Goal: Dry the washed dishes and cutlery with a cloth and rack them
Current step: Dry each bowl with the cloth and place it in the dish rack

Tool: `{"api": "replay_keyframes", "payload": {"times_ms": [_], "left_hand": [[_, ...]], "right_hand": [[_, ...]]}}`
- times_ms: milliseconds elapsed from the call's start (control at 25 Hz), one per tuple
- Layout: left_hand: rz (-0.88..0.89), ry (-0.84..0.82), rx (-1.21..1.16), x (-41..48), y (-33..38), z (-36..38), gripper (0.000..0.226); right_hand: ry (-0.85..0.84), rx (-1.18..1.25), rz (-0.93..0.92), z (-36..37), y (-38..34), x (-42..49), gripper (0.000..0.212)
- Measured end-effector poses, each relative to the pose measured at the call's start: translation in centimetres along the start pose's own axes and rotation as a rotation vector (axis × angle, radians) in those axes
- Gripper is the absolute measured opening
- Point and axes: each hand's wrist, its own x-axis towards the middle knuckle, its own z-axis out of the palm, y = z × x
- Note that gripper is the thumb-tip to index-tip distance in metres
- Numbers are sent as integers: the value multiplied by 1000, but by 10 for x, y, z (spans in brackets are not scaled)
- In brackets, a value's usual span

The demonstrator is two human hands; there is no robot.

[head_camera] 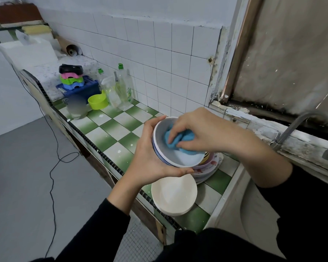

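White melamine with thin blue bands round its outer wall, the bowl sits tilted in my left hand, held above the green-and-white checked counter. My left fingers curl under its base and my thumb hooks over the near rim. My right hand pinches a bunched blue cloth and presses it against the bowl's inside wall. Just below the bowl lies a stack of cream plates at the counter's edge, and beside it a pile of flowered plates, mostly hidden behind the bowl and my wrist. Whether I hold one bowl or two nested ones, I cannot tell. A blurred patch masks something farther along the counter, and the tap is cut off at the right edge.
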Motion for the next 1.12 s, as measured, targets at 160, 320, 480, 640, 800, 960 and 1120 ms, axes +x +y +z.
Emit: {"api": "replay_keyframes", "payload": {"times_ms": [160,320,480,640,800,960,1120], "left_hand": [[-3,14,-55,1,-6,-4,110],[9,-10,15,-2,-12,-6,112],[-110,-111,-121,2,-10,-8,107],[-184,-192,-203,4,-9,-18,105],[-155,-170,-170,3,-8,-20,109],[-131,-152,-106,5,-5,-22,104],[-62,-102,-13,5,-5,-26,100]], "right_hand": [[43,490,-21,15,-5,-1,24],[-361,199,-111,-6,14,-3,24],[-89,-305,-475,-4,27,6,15],[-32,-312,-602,-5,26,3,11],[-149,-285,-426,-14,19,-4,23],[-38,-269,-374,-12,13,-1,24],[-251,-128,-108,-22,3,-4,21]]}}
